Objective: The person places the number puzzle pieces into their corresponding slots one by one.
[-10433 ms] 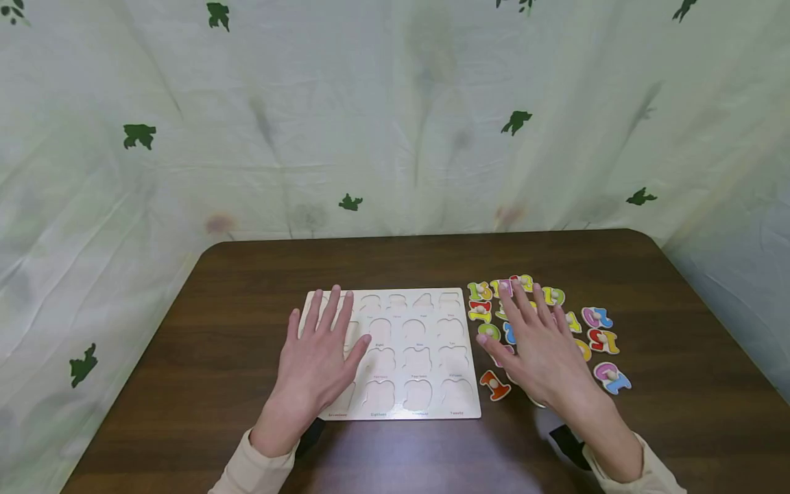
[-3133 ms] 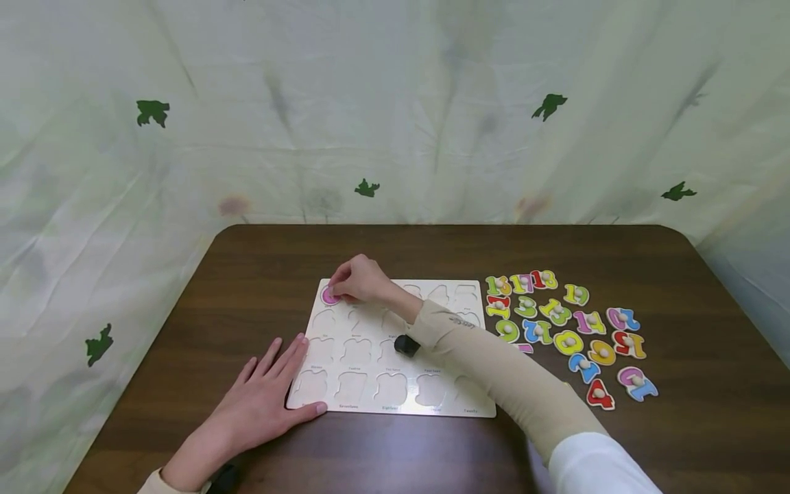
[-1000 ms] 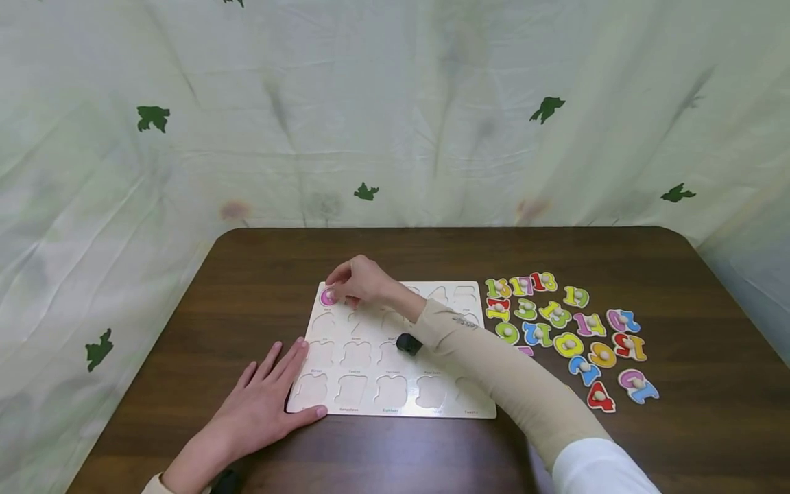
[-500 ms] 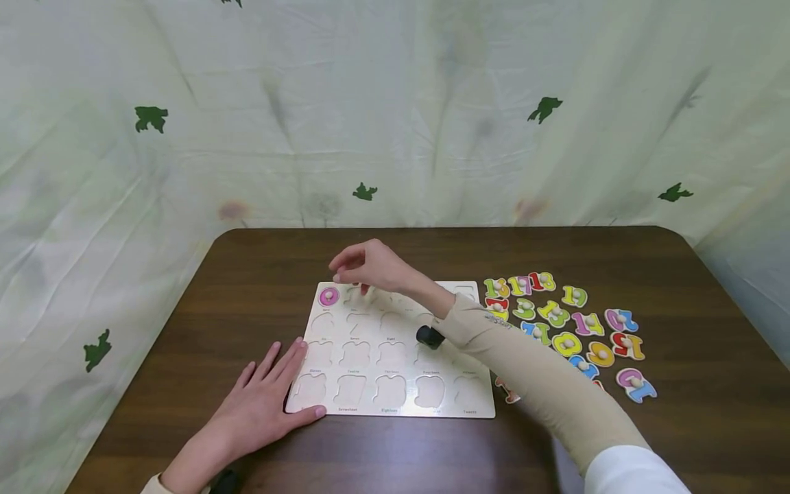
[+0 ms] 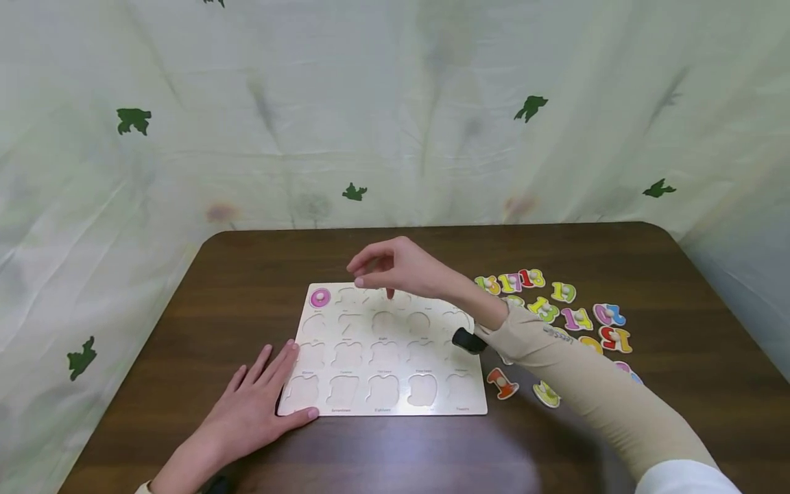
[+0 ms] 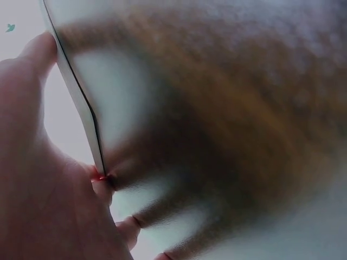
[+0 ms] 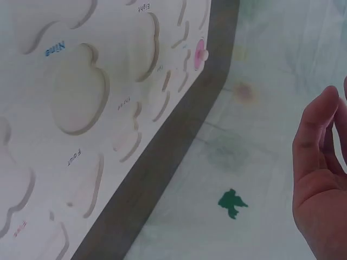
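A white number puzzle board (image 5: 441, 392) with rows of shallow recesses lies on the table. In its far left recess sits a round pink zero puzzle piece (image 5: 319, 298) with a small knob, also visible in the right wrist view. My left hand (image 5: 253, 405) rests at the board's near left corner, fingers spread and straight, thumb along the front edge; the left wrist view shows the fingers (image 6: 128, 230) against the board's edge. Above the board's far edge hovers my right hand (image 5: 404, 267), loosely curled, with nothing between fingers and thumb. It is apart from the board.
Several colourful knobbed number pieces (image 5: 577, 319) lie right of the board, partly hidden by my right sleeve (image 5: 574, 370). An orange-red one (image 5: 503, 384) and a yellow-green piece (image 5: 546, 394) lie nearer me. A pale curtain (image 5: 395, 123) hangs behind the dark table (image 5: 259, 274).
Earlier my right hand pinched the pink zero at the far left recess. It has let go, risen and moved right; the zero stays in the board. My left hand still rests at the corner.
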